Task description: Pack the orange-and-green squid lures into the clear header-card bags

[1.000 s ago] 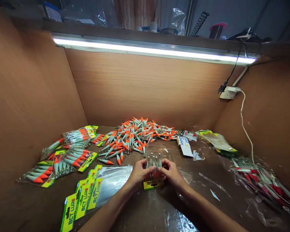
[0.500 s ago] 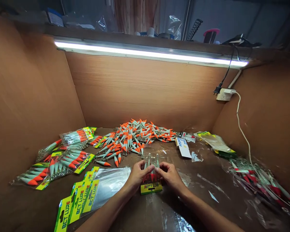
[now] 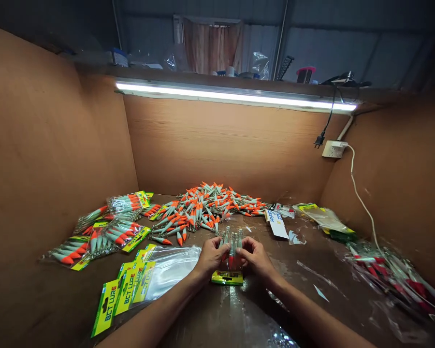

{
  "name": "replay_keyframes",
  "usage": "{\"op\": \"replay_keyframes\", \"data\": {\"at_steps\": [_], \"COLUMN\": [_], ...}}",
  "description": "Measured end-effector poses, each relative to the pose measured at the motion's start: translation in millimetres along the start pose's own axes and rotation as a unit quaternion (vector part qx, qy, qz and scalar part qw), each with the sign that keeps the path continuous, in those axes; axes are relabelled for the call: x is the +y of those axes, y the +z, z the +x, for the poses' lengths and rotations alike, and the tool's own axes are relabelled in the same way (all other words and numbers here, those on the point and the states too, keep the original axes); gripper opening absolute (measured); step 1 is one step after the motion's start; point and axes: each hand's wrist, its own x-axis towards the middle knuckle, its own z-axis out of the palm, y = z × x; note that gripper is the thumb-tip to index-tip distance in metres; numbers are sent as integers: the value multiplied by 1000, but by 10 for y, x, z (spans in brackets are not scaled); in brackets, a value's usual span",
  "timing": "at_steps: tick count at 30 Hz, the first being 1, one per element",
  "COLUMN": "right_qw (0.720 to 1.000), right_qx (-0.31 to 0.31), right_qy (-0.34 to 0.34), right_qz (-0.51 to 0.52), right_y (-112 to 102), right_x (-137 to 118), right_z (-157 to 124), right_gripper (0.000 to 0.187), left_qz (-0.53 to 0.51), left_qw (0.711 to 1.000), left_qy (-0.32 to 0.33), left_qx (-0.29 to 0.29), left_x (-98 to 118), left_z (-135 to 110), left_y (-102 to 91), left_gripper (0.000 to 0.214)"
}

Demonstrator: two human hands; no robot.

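Lure packet (image 3: 232,258), between both hands near the front middle of the brown worktop (image 3: 293,309): several slim, tapered bodies side by side, pale and glossy, metal crowns of hooks pointing away from the person, reddish ends toward a flat yellow header (image 3: 226,278) whose print reads upside down. Clear film probably encloses the bodies, but glare and fingers make its edge hard to trace.

Left hand (image 3: 212,257) pinches the packet's left side, thumb in front; right hand (image 3: 256,258) pinches the right side likewise. Thumbs nearly meet; other fingertips are largely hidden behind the packet. Forearms run off the lower edge.

Just left: fanned stack of flat bags (image 3: 172,268), smooth, shiny transparent film with stiff yellow-green headers marked BCT LURE; left forearm crosses close to its near edge. Beyond, filled bags (image 3: 126,232) overlap, film wrinkled, orange tips showing through.

Behind the hands: loose heap of lures (image 3: 203,205), spindle-shaped, pale with orange ends, wiry hooks tangled; lower layers covered. Right of it, a white card (image 3: 276,224) with blue handwriting, not fully legible. Far right, red-and-pale lures (image 3: 391,270) under crumpled film, outlines blurred. Items on the dim upper shelf (image 3: 203,75) are partly hidden by its edge.
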Motion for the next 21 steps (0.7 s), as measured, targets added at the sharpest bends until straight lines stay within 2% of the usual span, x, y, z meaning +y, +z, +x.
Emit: {"op": "replay_keyframes", "data": {"at_steps": [7,16,21], "right_qw": [999,998,997], "right_qx": [23,41,54], "right_qy": [-25,-37,-55], "right_qz": [14,14,6], "right_y": [9,19,17], "right_x": [-17,54,60], "right_z": [21,79,84], "right_gripper": [29,31,37], "left_qz": [-61,-111,-124], "left_qw": [998,993,992], "left_qy": [24,-19,-13], "left_qx": [-7,-16,-8], "left_x": [42,65,37], "left_z": [-53,-56,-38], "left_y": [45,-26,-20], "left_gripper": [52,48,48]}}
